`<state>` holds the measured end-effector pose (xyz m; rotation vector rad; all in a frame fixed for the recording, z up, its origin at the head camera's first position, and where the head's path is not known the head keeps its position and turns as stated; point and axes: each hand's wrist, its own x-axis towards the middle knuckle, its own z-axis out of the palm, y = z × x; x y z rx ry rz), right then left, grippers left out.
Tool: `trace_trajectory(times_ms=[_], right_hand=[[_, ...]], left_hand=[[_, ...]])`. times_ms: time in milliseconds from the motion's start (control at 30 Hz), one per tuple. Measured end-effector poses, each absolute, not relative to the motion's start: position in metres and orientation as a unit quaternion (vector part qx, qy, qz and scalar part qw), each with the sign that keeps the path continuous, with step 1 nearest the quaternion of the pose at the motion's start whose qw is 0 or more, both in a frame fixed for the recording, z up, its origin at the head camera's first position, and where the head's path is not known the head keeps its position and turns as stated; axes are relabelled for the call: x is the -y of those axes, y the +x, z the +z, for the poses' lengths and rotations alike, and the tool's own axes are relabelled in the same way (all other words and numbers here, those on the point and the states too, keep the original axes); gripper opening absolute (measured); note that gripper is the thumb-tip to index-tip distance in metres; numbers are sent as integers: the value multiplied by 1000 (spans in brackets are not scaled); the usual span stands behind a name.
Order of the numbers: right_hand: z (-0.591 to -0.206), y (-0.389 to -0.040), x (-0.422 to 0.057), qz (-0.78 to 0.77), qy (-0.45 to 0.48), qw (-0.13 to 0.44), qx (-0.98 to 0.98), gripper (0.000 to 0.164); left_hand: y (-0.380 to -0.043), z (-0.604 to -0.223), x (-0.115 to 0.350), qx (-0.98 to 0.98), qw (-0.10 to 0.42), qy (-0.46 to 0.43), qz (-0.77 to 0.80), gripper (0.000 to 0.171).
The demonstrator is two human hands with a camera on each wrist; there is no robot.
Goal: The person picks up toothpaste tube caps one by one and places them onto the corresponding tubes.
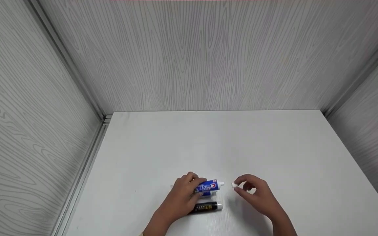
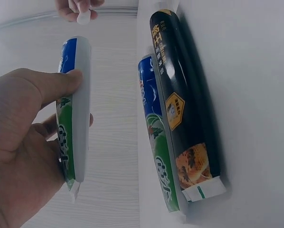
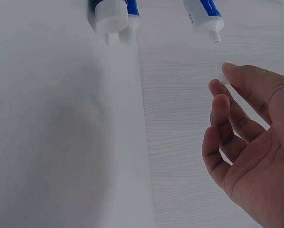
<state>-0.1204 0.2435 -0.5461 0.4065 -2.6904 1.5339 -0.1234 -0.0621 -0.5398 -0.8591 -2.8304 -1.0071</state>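
Observation:
In the head view my left hand (image 1: 183, 198) grips a blue, green and white toothpaste tube (image 2: 66, 118) between thumb and fingers, above the table. Its bare threaded nozzle (image 3: 215, 37) points toward my right hand (image 1: 256, 193). Thumb and forefinger of that hand pinch a small white cap (image 1: 234, 185), a short gap away from the nozzle. Below the left hand lie a second blue and green toothpaste tube (image 2: 154, 128) and a black toothpaste tube (image 2: 182, 104) with a white cap (image 3: 111, 23), side by side on the table.
The white table (image 1: 136, 150) is bordered by grey wood-grain panels, with a back panel (image 1: 192, 59) beyond its far edge and a side panel (image 1: 28, 114) on the left. A metal frame strip (image 1: 77, 183) runs along the left edge.

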Motion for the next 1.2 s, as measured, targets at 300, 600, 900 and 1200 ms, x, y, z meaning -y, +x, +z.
trace_trajectory(times_ms=[300, 600, 900, 1200], right_hand=[[-544, -120, -236, 485, 134, 15, 864, 16], [-545, -119, -233, 486, 143, 21, 862, 17], [-546, -120, -232, 486, 166, 17, 858, 15], [-546, -119, -230, 489, 171, 0, 855, 15]], left_hand=[[-121, -538, 59, 904, 5, -284, -319, 40], [-120, -538, 55, 901, 18, -297, -315, 38], [-119, -538, 54, 899, 24, -301, -316, 39], [-117, -538, 53, 902, 17, -296, -313, 40]])
